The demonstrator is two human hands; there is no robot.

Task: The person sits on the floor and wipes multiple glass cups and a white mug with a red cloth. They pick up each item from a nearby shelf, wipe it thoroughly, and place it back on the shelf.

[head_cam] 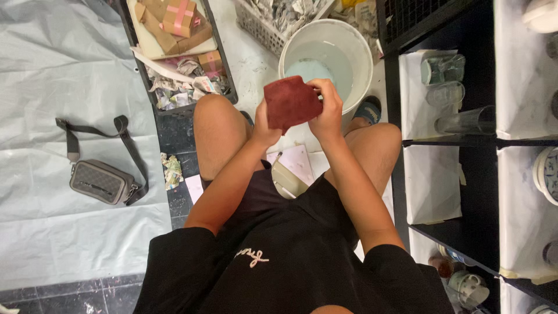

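The person sits with both knees spread and both forearms raised toward twelve o'clock, elbows bent and tucked near the thighs, so that the two hands meet just above the lap. Between them is a dark red, blocky object (289,102) with a flat, matte face turned to the camera, tilted a little toward eleven o'clock. The left hand (263,129) sits at the object's seven o'clock, mostly hidden behind it; its palm and thumb press against the lower left edge, the fingers curled around the back where they cannot be seen. The right hand (329,111) closes on the object from three o'clock, fingers bent over its upper right corner and knuckles facing the camera, wrist straight in line with the forearm. Just beyond the hands, at twelve to one o'clock, stands a white bucket (359,49) with pale liquid in it. At ten o'clock lies a dark crate (222,64) with cardboard and taped parcels, and at nine o'clock a grey shoulder bag (99,181) rests on a pale sheet (64,70).
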